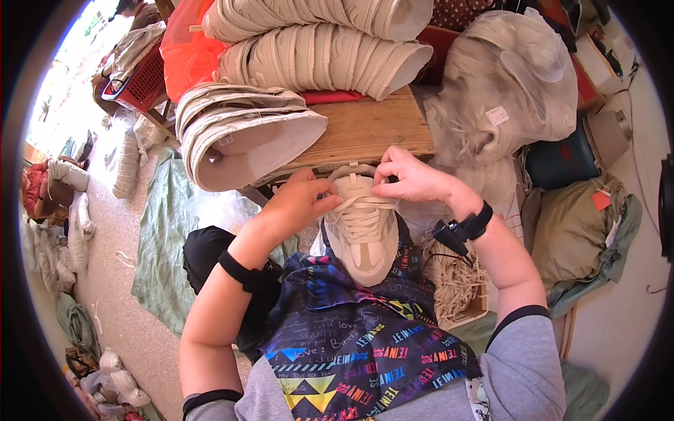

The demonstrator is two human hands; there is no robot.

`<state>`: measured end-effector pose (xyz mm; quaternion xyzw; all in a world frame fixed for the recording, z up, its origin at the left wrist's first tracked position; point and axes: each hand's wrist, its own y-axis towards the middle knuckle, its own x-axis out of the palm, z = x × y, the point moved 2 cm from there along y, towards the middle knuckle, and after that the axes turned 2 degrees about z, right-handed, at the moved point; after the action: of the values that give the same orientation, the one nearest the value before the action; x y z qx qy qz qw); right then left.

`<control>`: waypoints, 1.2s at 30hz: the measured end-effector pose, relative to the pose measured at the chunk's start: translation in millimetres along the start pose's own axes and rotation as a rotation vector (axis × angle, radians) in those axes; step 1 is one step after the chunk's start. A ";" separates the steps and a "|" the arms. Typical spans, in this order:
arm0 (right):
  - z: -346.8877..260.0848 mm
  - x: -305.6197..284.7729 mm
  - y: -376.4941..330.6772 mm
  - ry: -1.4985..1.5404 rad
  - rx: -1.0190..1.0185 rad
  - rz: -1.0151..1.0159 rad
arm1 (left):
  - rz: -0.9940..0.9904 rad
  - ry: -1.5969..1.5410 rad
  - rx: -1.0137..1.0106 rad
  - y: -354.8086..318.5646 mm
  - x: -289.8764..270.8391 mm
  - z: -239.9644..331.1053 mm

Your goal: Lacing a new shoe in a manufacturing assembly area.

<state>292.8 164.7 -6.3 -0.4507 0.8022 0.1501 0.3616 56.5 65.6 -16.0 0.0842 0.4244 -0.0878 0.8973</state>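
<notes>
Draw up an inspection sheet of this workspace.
Surface: wooden tabletop, partly covered by stacks of nested cream pieces.
Job's things: pale laced shoe, toe toward the person; laces across its upper.
Clutter: bulging clear plastic bag right; loose pale laces in a box.
Hands: left hand and right hand at the laces; exact grip unclear.
Cables: thin cord along the right wall.
Surroundings: red basket; green sheet on the floor.

One laced shoe (361,245). Two hands (415,179), two arm straps (476,223). Three stacks of shoe uppers (309,62): two at 12 o'clock, one at 10. One basket (144,78), 10 o'clock. One lace box (469,320), 4 o'clock.
</notes>
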 end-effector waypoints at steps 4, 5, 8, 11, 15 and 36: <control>-3.1 21.1 5.9 -0.035 0.075 0.205 | 0.168 -0.111 -0.027 5.8 21.9 -6.1; -5.7 23.8 8.0 -0.065 0.066 0.263 | 0.172 -0.111 -0.028 8.4 25.9 -2.7; -24.4 22.7 19.2 0.126 0.033 0.394 | 0.293 -0.395 -0.109 17.0 19.8 24.3; -33.1 16.8 25.0 0.398 -0.030 0.503 | 0.349 -0.479 -0.083 22.4 -6.5 43.1; -26.3 24.4 20.8 0.489 0.155 0.482 | 0.202 -0.203 -0.170 4.2 8.9 5.7; -29.8 45.5 31.5 0.515 -0.028 0.454 | 0.362 -0.775 -0.320 -36.4 63.3 -61.8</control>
<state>238.2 137.2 -20.9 -0.2889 0.9449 0.1188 0.0983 41.5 38.7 -106.6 -0.0220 0.0443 0.1119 0.9925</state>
